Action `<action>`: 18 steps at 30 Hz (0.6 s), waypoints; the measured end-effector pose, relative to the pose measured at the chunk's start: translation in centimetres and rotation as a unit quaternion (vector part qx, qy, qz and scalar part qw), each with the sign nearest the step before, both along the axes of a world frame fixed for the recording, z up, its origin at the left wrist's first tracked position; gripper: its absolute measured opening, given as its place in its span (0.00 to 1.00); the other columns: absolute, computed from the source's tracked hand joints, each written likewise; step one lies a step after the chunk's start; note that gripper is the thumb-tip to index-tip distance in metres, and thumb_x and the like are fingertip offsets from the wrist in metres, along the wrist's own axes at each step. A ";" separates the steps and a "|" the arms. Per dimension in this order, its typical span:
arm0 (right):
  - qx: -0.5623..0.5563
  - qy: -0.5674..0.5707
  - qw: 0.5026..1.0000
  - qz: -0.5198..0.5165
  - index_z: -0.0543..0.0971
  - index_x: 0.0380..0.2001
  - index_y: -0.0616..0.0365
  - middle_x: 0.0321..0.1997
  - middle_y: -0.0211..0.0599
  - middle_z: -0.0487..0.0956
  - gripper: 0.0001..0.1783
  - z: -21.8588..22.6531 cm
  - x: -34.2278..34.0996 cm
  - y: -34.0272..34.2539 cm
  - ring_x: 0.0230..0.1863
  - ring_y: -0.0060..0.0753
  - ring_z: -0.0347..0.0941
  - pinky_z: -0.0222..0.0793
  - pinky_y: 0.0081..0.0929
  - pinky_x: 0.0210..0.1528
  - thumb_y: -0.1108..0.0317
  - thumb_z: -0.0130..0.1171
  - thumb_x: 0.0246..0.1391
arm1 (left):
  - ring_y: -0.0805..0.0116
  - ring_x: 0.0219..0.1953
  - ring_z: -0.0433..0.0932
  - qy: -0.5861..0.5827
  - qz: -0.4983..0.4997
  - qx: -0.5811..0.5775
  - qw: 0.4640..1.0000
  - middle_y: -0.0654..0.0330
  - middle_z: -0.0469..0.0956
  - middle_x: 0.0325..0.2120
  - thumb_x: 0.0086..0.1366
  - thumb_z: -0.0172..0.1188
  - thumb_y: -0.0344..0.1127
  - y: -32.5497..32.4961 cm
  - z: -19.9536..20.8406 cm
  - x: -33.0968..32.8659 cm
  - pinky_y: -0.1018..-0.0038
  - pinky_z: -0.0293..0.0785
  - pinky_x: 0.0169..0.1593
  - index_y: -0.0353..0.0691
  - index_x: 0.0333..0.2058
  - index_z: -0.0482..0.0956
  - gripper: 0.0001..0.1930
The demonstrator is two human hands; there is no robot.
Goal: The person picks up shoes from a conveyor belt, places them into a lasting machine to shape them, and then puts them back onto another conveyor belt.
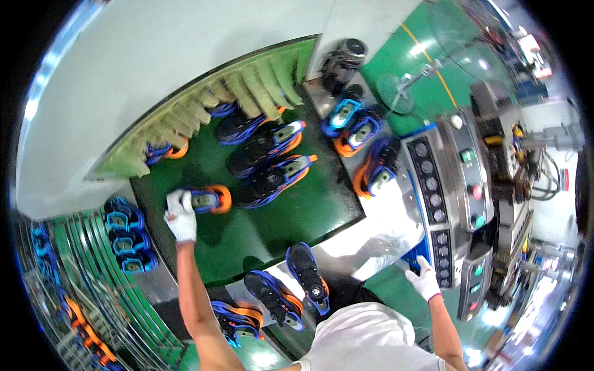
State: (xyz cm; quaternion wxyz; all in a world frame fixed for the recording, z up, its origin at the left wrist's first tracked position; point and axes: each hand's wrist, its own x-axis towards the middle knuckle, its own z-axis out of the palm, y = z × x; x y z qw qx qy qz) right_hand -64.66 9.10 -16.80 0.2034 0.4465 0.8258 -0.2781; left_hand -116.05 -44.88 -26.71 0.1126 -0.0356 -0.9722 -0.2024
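Note:
My left hand [180, 217], in a white glove, is closed on one end of a blue and orange sneaker [213, 199] at the left side of the green work surface [291, 226]. The gloved fingers hide part of that sneaker. Two black sneakers with blue and orange soles [275, 179] lie to its right. My right hand [424, 281], also gloved, is held out at the right beside the control panel [442, 256]. Its fingers are apart and nothing is in them.
Green curtain strips [210, 102] hang at the far edge, partly covering more sneakers. Several shoes [272, 297] stand along the near ledge. Others sit on the right metal ledge [390, 216], near a dark container [344, 65]. Shoes also line the rack [105, 272] at left.

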 end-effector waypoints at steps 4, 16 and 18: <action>-0.156 0.157 0.975 -0.027 0.69 0.67 0.70 0.67 0.58 0.74 0.43 5.5 -6.4 -5.6 0.69 0.49 0.70 0.65 0.36 0.70 0.52 0.69 0.56 | 0.52 0.40 0.82 -0.050 -0.065 0.181 0.980 0.52 0.82 0.37 0.69 0.65 0.38 8.4 7.5 10.9 0.62 0.78 0.48 0.38 0.39 0.81 0.09; 0.031 0.353 0.935 0.025 0.65 0.63 0.71 0.62 0.64 0.70 0.40 13.6 -2.8 -4.0 0.61 0.65 0.71 0.68 0.45 0.65 0.70 0.65 0.47 | 0.65 0.38 0.81 -0.239 -0.520 0.309 0.760 0.55 0.83 0.36 0.67 0.64 0.29 42.8 24.6 34.2 0.69 0.77 0.47 0.34 0.38 0.81 0.05; 0.121 0.424 0.897 -0.028 0.66 0.63 0.68 0.61 0.62 0.70 0.41 14.7 2.7 -1.5 0.60 0.65 0.71 0.70 0.46 0.64 0.63 0.70 0.47 | 0.61 0.38 0.83 -0.184 -0.637 0.283 0.693 0.54 0.83 0.36 0.65 0.66 0.29 47.2 28.1 38.8 0.67 0.78 0.46 0.35 0.38 0.82 0.05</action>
